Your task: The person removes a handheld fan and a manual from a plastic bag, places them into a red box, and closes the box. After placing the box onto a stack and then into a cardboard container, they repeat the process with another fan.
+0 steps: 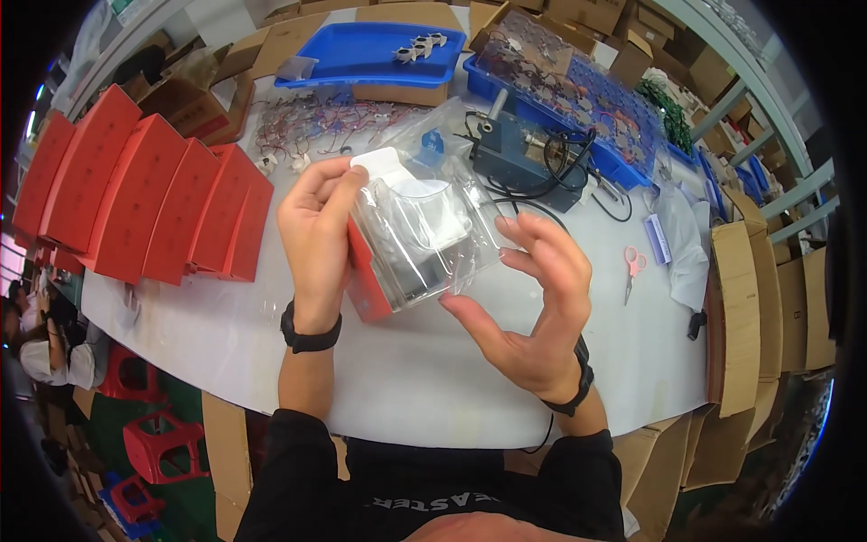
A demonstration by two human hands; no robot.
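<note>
A red box with a clear plastic window (372, 287) is tilted above the table in front of me. My left hand (318, 217) is closed around its left side, thumb near a raised white flap (383, 166) at the top. Through the glossy plastic I see a whitish object and a dark part below it; glare hides their kind. My right hand (533, 303) is spread in a wide C at the box's right side. Its thumb and fingertips are at the edge of the clear plastic, and whether they press on it is hard to tell.
Red boxes (163, 194) stand in a row at left. Behind lie wired small parts (316, 122), a blue tray (361, 50) and a blue-grey machine (524, 158) with black cables. Pink scissors (634, 263) and a plastic bag (684, 248) lie at right, beside cardboard boxes (736, 307).
</note>
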